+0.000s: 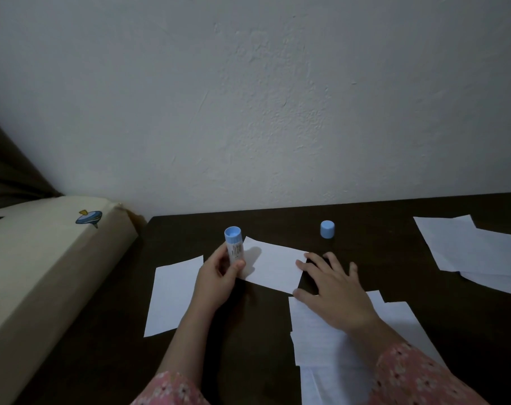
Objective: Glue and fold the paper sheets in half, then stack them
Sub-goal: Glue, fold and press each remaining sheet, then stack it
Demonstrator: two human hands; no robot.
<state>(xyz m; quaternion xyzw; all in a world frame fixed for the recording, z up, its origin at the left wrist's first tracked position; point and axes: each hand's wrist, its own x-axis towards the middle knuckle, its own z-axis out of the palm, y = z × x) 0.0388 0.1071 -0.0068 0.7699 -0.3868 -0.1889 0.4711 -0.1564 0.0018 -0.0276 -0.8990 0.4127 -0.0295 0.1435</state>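
Holding the uncapped blue-and-white glue stick (234, 246) upright, the left hand (219, 280) has its grip curled round the barrel at the left edge of the small white folded paper sheet (273, 266). That sheet lies between both hands, its long axis running left to right, slightly tilted. The right hand (333, 290), fingers spread flat and holding nothing, touches the sheet's right edge and is probably the nearer one to slide it. On the dark brown desk (380, 244) the round blue cap (327, 229) stands behind, well apart. More white sheets lie left (172, 296), near right (336, 340) and far right (476, 252); a pale plaster wall (277, 97) rises beyond.
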